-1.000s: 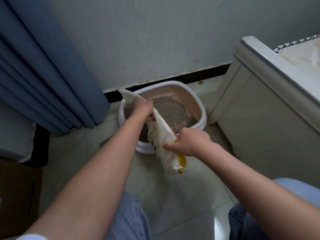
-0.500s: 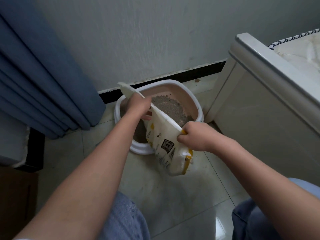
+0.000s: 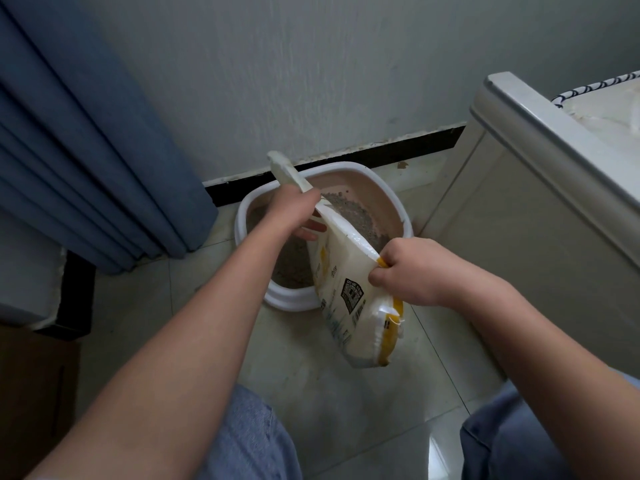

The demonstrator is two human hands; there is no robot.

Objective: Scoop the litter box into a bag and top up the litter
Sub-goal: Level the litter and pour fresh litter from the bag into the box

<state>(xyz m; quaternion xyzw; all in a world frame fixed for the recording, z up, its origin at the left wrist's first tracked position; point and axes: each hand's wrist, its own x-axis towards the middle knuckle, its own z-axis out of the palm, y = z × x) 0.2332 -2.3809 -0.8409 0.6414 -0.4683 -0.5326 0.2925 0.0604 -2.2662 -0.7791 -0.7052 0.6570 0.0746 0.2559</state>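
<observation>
A white and yellow litter bag [image 3: 349, 292] is tilted over the near rim of the litter box [image 3: 384, 192], a white-rimmed pink tub against the wall with grey litter [image 3: 349, 216] inside. My left hand [image 3: 294, 209] grips the bag's upper end over the box. My right hand [image 3: 412, 271] pinches the bag's yellow seam at its right edge. The bag's mouth is hidden behind my left hand, so I cannot tell if litter is falling.
A blue curtain [image 3: 86, 140] hangs at the left. A white cabinet [image 3: 519, 209] stands close on the right of the box. Pale floor tiles [image 3: 304, 386] lie between the box and my knees in blue jeans [image 3: 249, 441]. A brown cardboard box [image 3: 31, 382] sits at the lower left.
The bag has been lifted and turned so its printed label faces me. My right hand has moved up along the bag's edge. My left hand keeps its grip over the box.
</observation>
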